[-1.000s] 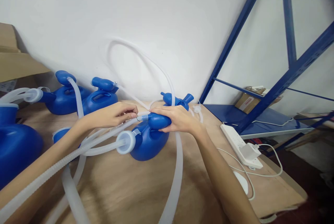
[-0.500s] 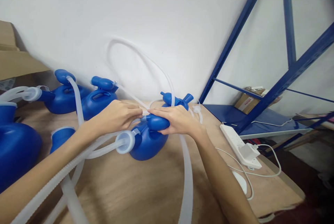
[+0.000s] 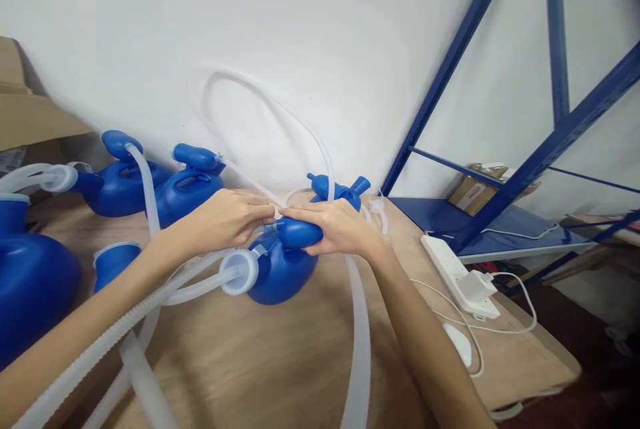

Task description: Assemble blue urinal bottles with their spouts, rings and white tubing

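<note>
My right hand (image 3: 345, 225) is wrapped around a small rounded blue plastic piece (image 3: 301, 233), its thumb underneath and fingers on top. That piece has a narrow nozzle pointing left. At the nozzle my left hand (image 3: 235, 215) is closed, fingertips pinching the end of a translucent tube (image 3: 271, 227); the fingers partly cover the joint. Directly below sits a blue urinal bottle (image 3: 283, 279) with a handle. Its translucent white cap (image 3: 240, 272) faces left, and a ribbed hose (image 3: 203, 289) runs from it under my left forearm.
More blue bottles (image 3: 185, 195) with hoses stand on the left, beside a cardboard box (image 3: 40, 122). Blue fittings (image 3: 335, 190) lie near the wall behind my right hand. A white power strip (image 3: 453, 275) with cables and a blue metal shelf (image 3: 520, 232) are at right.
Both hands keep nearly the same hold on the blue piece and tube. The whole view has shifted very slightly; nothing is let go or newly taken.
</note>
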`<state>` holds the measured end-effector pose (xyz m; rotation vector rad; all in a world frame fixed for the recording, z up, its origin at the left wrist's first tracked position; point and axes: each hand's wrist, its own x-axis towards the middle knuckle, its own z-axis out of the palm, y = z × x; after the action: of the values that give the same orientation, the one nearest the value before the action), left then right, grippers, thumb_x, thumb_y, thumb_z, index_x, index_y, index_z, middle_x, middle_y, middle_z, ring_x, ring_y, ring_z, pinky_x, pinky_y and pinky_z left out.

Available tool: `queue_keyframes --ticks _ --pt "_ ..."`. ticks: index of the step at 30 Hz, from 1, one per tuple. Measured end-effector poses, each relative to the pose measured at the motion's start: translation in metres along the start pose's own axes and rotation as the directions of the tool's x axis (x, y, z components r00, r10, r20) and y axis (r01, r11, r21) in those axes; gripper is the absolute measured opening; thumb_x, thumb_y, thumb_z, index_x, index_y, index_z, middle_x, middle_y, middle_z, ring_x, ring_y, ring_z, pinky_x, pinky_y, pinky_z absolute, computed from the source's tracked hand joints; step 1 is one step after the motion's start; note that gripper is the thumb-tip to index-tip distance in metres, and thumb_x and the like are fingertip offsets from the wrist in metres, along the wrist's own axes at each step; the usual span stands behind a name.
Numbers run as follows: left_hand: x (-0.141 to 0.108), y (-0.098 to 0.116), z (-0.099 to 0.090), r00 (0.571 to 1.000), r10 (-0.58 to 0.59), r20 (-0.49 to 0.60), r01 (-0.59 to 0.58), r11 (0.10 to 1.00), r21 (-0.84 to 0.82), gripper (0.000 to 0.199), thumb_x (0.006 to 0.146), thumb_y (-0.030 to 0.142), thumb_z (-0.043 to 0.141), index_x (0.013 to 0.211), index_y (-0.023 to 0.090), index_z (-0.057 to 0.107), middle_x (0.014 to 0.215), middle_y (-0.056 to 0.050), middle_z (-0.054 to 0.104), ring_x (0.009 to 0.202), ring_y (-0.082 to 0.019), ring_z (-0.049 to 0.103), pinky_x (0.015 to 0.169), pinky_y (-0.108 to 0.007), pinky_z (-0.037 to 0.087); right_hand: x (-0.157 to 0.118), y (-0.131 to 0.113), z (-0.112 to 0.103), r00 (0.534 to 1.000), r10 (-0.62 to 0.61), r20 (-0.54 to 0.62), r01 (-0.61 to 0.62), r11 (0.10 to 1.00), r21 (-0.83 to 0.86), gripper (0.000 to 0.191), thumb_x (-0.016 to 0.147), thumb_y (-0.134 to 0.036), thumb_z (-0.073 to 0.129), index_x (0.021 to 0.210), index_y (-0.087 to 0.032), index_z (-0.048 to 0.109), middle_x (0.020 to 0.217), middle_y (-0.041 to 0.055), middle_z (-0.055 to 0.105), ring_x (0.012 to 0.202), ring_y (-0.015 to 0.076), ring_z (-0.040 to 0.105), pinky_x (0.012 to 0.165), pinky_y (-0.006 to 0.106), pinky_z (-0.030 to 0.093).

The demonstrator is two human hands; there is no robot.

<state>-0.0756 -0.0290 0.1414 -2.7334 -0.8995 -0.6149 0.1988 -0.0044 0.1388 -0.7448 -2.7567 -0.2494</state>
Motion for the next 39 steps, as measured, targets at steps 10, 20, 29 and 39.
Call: queue_keyframes --ticks 10,20,29,39 --pt "0.001 0.001 -0.007 0.999 0.01 0.053 -0.008 0.999 -0.038 0.029 0.102 0.021 0.045 0.078 0.02 0.062 0.07 -0.001 0.064 0.058 -0.016 0.054 0.061 -0.029 0.035 0.0 -0.014 -0.009 0.999 -0.027 0.033 0.031 0.99 -0.136 0.078 0.083 -0.03 0.087 0.154 -0.025 0.055 0.147 0.0058 0.069 0.118 0.028 0.073 0.078 0.032 0.055" --pt "0.002 0.001 -0.003 0.999 0.024 0.022 -0.024 0.999 -0.03 0.031 0.103 0.02 0.044 0.083 0.019 0.067 0.072 -0.002 0.066 0.058 -0.016 0.054 0.062 -0.029 0.036 0.0 -0.013 -0.01 0.999 -0.023 0.042 0.03 0.985 -0.168 0.08 0.082 -0.032 0.087 0.154 -0.023 0.055 0.146 0.0059 0.07 0.117 0.0288 0.074 0.074 0.033 0.054" --pt "0.0 0.002 -0.007 0.996 -0.021 0.085 0.024 0.999 -0.029 0.03 0.107 0.025 0.046 0.089 0.018 0.07 0.077 -0.002 0.068 0.062 -0.017 0.058 0.065 -0.029 0.04 0.0 -0.013 -0.008 0.999 -0.032 0.033 0.036 0.989 -0.142 0.08 0.082 -0.031 0.086 0.155 -0.025 0.053 0.146 0.0063 0.07 0.117 0.0281 0.073 0.077 0.031 0.054" --pt "-0.001 -0.001 -0.005 0.997 0.052 0.05 -0.053 0.998 0.03 0.03 0.106 0.018 0.046 0.092 0.018 0.072 0.081 -0.003 0.071 0.066 -0.018 0.062 0.068 -0.029 0.044 0.0 -0.012 -0.01 0.999 -0.028 0.046 0.035 0.987 -0.154 0.08 0.081 -0.032 0.088 0.154 -0.023 0.055 0.146 0.006 0.069 0.117 0.0286 0.073 0.075 0.032 0.054"
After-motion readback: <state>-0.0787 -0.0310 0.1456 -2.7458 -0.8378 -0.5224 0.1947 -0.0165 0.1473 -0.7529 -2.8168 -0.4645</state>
